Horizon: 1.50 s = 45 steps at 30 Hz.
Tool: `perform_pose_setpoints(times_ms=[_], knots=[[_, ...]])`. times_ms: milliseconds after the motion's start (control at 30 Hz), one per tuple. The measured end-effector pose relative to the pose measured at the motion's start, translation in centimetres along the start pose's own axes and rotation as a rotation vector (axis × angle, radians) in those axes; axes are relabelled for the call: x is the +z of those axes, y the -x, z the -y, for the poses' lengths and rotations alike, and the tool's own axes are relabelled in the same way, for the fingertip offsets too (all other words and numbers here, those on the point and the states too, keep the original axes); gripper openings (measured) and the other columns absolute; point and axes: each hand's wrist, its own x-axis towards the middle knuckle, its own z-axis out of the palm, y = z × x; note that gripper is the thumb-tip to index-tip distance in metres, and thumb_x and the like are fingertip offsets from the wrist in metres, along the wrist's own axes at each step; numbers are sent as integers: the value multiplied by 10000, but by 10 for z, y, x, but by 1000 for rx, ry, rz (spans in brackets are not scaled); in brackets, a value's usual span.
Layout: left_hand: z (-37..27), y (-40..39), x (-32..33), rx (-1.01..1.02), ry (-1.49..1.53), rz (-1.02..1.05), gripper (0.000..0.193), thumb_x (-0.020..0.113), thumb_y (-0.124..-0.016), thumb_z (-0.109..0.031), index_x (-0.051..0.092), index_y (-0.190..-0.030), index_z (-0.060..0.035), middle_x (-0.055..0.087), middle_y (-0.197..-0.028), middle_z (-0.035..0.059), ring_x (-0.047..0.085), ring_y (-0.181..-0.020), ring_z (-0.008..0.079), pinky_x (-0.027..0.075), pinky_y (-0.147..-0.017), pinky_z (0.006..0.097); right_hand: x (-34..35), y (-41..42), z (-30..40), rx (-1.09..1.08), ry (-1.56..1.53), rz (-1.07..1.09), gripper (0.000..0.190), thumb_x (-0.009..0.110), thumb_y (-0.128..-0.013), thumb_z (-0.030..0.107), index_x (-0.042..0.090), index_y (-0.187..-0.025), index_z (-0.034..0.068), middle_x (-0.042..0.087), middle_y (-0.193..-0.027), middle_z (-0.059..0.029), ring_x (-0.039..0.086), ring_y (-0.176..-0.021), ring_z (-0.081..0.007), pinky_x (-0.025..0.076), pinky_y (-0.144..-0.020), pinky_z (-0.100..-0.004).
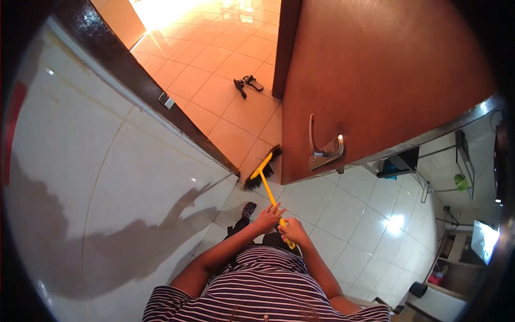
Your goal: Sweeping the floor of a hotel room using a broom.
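A broom with a yellow handle and dark bristles reaches away from my body, its head on the floor tiles in the doorway, between the door frame and the door's edge. My right hand is closed around the handle near its top end. My left hand is on the handle a little farther down, its fingers partly spread; how firmly it grips is hard to tell. A patterned sock covers one foot beside the broom.
A brown door with a metal lever handle stands open on the right. A tiled wall lies left. Black sandals rest on the floor beyond the doorway. Shelving and a lit screen are at far right.
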Motion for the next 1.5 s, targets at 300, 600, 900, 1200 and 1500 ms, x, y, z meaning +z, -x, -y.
perform_pose_setpoints(times_ms=[300, 600, 900, 1200, 1500], knots=[[12, 18, 11, -424, 151, -561, 1055, 782, -455, -94, 147, -1293, -6, 274, -1291, 194, 258, -1209, 341, 220, -996, 398, -24, -120, -20, -523, 502, -112, 257, 618, -706, 145, 583, -917, 4, 598, -656, -170, 597, -541, -223, 471, -520, -331], [-83, 16, -66, 246, 95, -966, 228, 624, -710, -172, 443, -670, -40, 500, -711, 85, 528, -730, 260, 425, -726, 363, -80, 110, 65, -657, 298, 48, 282, 532, -799, 130, 498, -1071, 61, 585, -815, -88, 572, -661, -122, 437, -566, -232], [-119, 49, -90, 554, 338, -1057, 307, 630, -697, -121, 386, -518, -73, 400, -471, 56, 420, -387, 216, 341, -378, 304, -158, 56, 130, -1085, -34, -887, 455, 538, -814, 282, 407, -1145, -1, 500, -1095, -159, 513, -962, -293, 402, -779, -387], [-123, 89, -94, 261, 296, -896, 320, 638, -712, -148, 413, -503, -57, 397, -449, 77, 436, -405, 239, 341, -400, 316, -119, 75, 150, -1080, 312, -718, 561, 584, -709, 81, 337, -1208, 12, 406, -1206, -197, 383, -1129, -359, 347, -901, -407], [-92, 122, -89, 57, 183, -985, 207, 632, -630, -167, 456, -596, -63, 453, -499, 87, 493, -459, 265, 383, -438, 338, -141, -16, 202, -1304, 1153, -490, 690, 642, -604, 518, 493, -1056, 19, 396, -1208, -146, 240, -1233, -302, 206, -996, -477]])
